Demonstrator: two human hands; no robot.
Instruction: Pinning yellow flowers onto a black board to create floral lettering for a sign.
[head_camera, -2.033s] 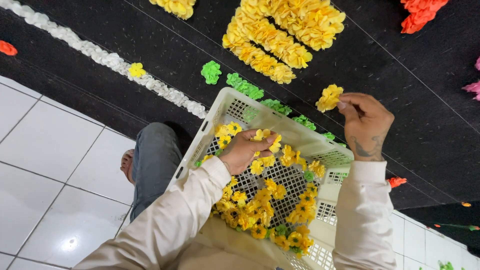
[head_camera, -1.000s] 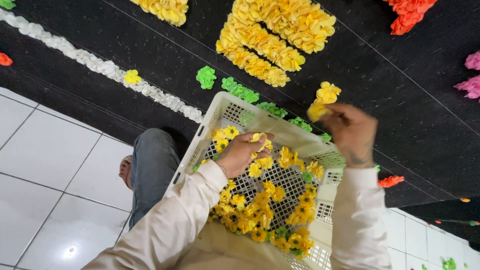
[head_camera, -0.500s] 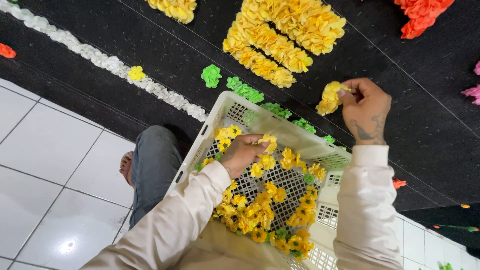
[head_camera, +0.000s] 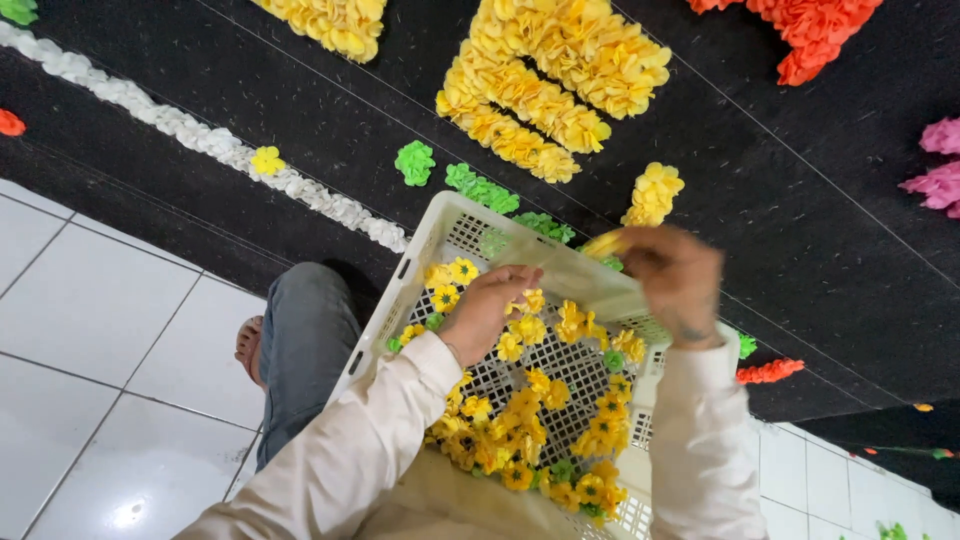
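Nearest the camera: two cream sleeves reach forward over a white lattice crate (head_camera: 440, 235) resting on the lap, with a grey trouser leg (head_camera: 305, 340) and a bare foot (head_camera: 248, 345) on the white tiled floor (head_camera: 90, 300) to one side.
Crate contents: loose yellow flowers (head_camera: 520, 410) with a few green bits, lying thickest toward the near end.
Left hand (head_camera: 485, 310): palm down inside the crate, fingers curled over flowers at the far end; whether any are actually pinched I cannot tell.
Right hand (head_camera: 675, 275): blurred above the crate's far rim, fingers closed on a small yellow flower (head_camera: 603, 243).
Just beyond the rim: a short yellow cluster (head_camera: 652, 193) lies on the black mat (head_camera: 800, 200), with a row of green flowers (head_camera: 480, 187) beside it.
Further out: long rows of yellow flowers (head_camera: 550, 90), a white flower line (head_camera: 200, 140), red and pink clusters at the far edge.
Step in hand, as I judge it: carrying a flower between crate and mat.
Next move calls for: setting it snug against the short cluster, while the left hand gathers another.
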